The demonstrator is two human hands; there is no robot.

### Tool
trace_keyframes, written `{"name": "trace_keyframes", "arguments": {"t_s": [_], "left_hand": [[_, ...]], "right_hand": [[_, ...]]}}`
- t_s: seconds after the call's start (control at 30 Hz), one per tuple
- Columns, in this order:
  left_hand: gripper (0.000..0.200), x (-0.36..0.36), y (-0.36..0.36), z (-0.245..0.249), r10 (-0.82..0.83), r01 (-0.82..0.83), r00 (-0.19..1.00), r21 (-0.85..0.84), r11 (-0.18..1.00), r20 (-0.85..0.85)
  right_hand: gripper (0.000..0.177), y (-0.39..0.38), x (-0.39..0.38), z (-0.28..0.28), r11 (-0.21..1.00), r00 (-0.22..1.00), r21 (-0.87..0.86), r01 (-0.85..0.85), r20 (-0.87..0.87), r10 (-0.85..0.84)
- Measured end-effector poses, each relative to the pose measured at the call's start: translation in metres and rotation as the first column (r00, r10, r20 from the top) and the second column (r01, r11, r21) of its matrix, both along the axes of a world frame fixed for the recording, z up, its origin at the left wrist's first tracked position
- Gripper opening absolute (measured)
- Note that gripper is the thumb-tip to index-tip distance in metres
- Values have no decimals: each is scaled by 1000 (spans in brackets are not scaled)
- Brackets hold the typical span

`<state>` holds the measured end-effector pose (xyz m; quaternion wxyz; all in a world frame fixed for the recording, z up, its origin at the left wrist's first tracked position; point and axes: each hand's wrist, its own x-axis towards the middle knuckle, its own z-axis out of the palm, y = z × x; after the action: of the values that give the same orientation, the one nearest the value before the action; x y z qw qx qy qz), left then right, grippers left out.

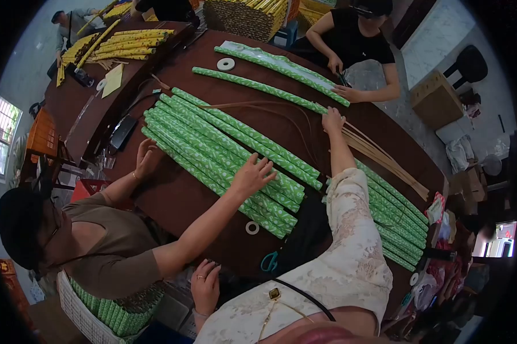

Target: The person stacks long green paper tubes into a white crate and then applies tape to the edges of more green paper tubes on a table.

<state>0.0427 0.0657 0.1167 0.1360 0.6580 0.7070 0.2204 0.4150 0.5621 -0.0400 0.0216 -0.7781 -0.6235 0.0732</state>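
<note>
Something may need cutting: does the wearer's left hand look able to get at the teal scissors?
Probably yes: the left hand looks empty, the teal scissors lie nearby, and nothing visible blocks the way.

The green rolls (201,152) look like smooth paper with a soft shine. The table (166,200) looks smooth and mostly dull. The thin strips (386,161) look like plain, matt wood. The pale sleeve (350,212) is cloth, and it looks soft. The blue scissors (263,262) have handles that look like plastic. The brown box (436,100) is dull cardboard. The white basket (77,312) looks like bumpy plastic. The floor (29,74) looks hard and a bit glossy.
</note>
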Motion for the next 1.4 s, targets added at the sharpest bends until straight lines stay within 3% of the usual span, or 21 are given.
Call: {"name": "trace_keyframes", "arguments": {"t_s": [0.03, 0.1, 0.2, 0.27, 0.37, 0.4, 0.43, 0.5, 0.53, 0.6, 0.63, 0.73, 0.8, 0.87, 0.97, 1.07, 1.1, 1.13, 1.17, 1.3, 1.4], "left_hand": [[23, -1, -2, 0, -12, 12, 1000, 4, 1000, -3], [24, -2, -5, -3, -15, 15, 1000, 9, 1000, -5], [29, -7, -12, -5, -45, 45, 996, -3, 999, 76], [32, -13, -15, -7, -88, 94, 984, -29, 995, 154], [32, -21, -25, -12, -159, 175, 960, -52, 983, 229], [32, -21, -26, -8, -190, 212, 947, -57, 976, 260], [32, -23, -29, -7, -215, 241, 940, -67, 968, 266], [31, -27, -37, -9, -244, 272, 934, -76, 959, 262], [31, -29, -43, -8, -232, 259, 938, -76, 963, 257], [29, -33, -55, -5, -198, 219, 943, -53, 974, 269], [29, -35, -59, -4, -195, 215, 944, -46, 976, 266], [26, -43, -77, -2, -129, 144, 957, -41, 989, 260], [23, -47, -87, -8, -79, 97, 957, -52, 994, 281], [21, -52, -97, -15, -30, 47, 956, -50, 998, 293], [17, -60, -112, -23, 7, 4, 959, -40, 999, 283], [17, -69, -132, -38, 22, -27, 965, 17, 999, 260], [18, -73, -137, -42, 13, -18, 968, 17, 1000, 249], [18, -76, -142, -44, 96, -99, 967, 0, 995, 238], [18, -79, -146, -44, 70, -64, 966, -28, 998, 251], [19, -95, -164, -59, 0, 22, 967, -82, 996, 256], [20, -115, -178, -62, -30, 66, 970, -142, 988, 241]], "right_hand": [[44, 2, -3, 0, 992, 996, 102, 78, -57, -72], [42, -5, -12, 4, 985, 995, 165, 56, -94, -40], [36, -30, -21, 9, 980, 931, 180, -80, -338, 138], [35, -46, -23, 6, 968, 809, 208, -139, -539, 232], [43, -51, -32, 36, 956, 931, -83, -281, -267, 250], [49, -42, -34, 33, 928, 934, -112, -356, -85, 348], [52, -38, -45, 47, 903, 917, -183, -389, -167, 362], [56, 3, -52, 23, 898, 917, -196, -394, -148, 370], [56, -4, -71, 41, 893, 912, -193, -406, -152, 382], [57, -13, -102, 77, 912, 967, -334, -238, -168, 191], [57, -5, -106, 64, 926, 962, -261, -274, -55, 269], [57, 1, -130, 61, 907, 956, -305, -292, -79, 281], [58, 2, -142, 59, 917, 957, -286, -279, -7, 289], [54, 0, -149, 57, 926, 938, -149, -346, -32, 345], [47, -43, -165, 68, 839, 827, 313, -444, -217, 519], [35, -160, -196, 121, 713, 558, 476, -515, -446, 700], [33, -215, -215, 151, 796, 606, 343, -499, -519, 603], [31, -247, -217, 150, 820, 599, 290, -494, -569, 563], [29, -266, -213, 140, 825, 546, 215, -522, -658, 518], [26, -363, -236, 118, 709, 325, -2, -706, -890, 321], [23, -418, -274, 98, 524, 358, -164, -836, -887, 293]]}}
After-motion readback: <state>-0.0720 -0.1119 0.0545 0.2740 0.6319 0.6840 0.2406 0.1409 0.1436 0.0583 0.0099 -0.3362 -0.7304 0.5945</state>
